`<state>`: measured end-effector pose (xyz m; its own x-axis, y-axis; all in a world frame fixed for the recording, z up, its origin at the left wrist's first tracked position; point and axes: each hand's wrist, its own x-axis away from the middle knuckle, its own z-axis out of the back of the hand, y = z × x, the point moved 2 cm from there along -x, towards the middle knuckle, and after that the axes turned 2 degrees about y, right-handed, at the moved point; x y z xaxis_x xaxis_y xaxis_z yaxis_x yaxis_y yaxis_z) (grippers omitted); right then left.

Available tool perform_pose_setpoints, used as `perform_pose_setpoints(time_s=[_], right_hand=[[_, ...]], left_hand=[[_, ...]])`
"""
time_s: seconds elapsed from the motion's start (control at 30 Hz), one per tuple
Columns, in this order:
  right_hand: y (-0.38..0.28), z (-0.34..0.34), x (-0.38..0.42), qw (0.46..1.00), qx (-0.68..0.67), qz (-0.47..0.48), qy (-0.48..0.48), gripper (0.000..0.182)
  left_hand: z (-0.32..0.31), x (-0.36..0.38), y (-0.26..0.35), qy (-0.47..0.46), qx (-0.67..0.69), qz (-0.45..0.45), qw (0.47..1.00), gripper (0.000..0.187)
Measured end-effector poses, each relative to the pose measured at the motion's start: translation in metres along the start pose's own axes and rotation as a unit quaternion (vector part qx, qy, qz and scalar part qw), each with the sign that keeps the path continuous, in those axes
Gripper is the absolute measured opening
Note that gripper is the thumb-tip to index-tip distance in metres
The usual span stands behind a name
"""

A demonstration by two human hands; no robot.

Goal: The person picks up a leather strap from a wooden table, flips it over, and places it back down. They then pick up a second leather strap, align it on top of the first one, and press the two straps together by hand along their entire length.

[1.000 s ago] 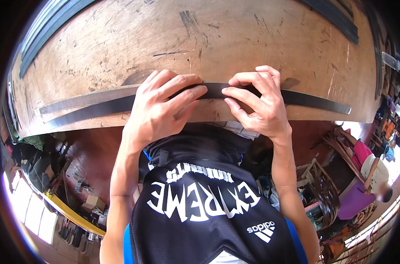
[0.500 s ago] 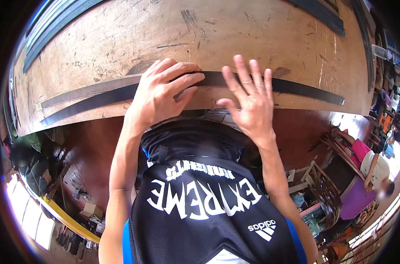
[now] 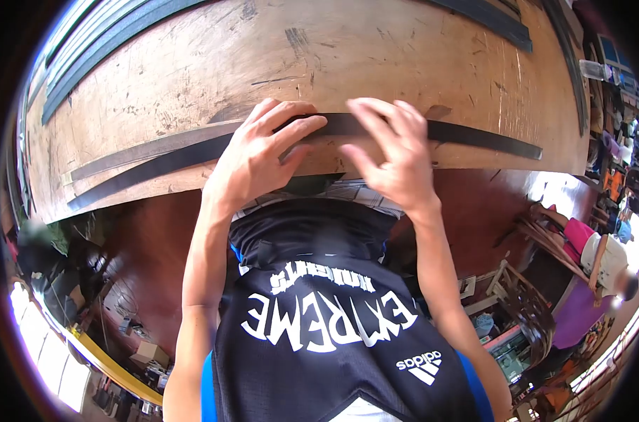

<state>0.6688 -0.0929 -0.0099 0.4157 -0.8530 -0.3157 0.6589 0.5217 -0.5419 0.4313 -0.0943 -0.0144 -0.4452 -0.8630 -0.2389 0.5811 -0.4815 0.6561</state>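
Note:
A long, dark strip like a leather strap (image 3: 467,136) lies along the table's near edge and looks bowed in this wide lens. My left hand (image 3: 252,158) rests over its middle, fingers curved across the far edge and thumb by the near edge. Just to the right, my right hand (image 3: 397,158) hovers over the same strip, its fingers half bent, thumb apart, smeared a little by motion. Behind the dark strip on the left, a thinner grey-brown strip (image 3: 140,145) runs partly under my left hand's side.
The scuffed wooden table (image 3: 376,63) carries more stacked dark strips (image 3: 98,53) at the far left and others (image 3: 492,24) at the far right. A clear bottle (image 3: 594,70) is past the right edge. One person (image 3: 604,264) sits at lower right.
My right hand has gone from spread, straight fingers to bent ones, moving slightly left. My left hand stays on the strip. The view has shifted a little.

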Motion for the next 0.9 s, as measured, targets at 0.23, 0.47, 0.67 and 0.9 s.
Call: perform_pose_setpoints(time_s=[0.23, 0.47, 0.67, 0.9], right_hand=[[0.004, -0.03, -0.02, 0.997, -0.059, 0.031, -0.041, 0.044], [0.02, -0.014, -0.013, 0.997, -0.047, 0.023, -0.054, 0.041], [0.044, 0.022, 0.001, 0.998, -0.021, -0.015, -0.061, 0.04], [0.051, 0.03, 0.004, 0.997, -0.053, -0.021, -0.06, 0.039]], left_hand=[[0.031, 0.032, 0.0, 0.023, -0.16, 0.086, 0.983, 0.068], [0.031, 0.019, -0.005, -0.007, -0.114, 0.088, 0.99, 0.056], [0.028, -0.001, -0.003, -0.02, 0.024, 0.104, 0.994, 0.046], [0.022, -0.005, -0.001, -0.012, 0.026, 0.014, 0.999, 0.046]])
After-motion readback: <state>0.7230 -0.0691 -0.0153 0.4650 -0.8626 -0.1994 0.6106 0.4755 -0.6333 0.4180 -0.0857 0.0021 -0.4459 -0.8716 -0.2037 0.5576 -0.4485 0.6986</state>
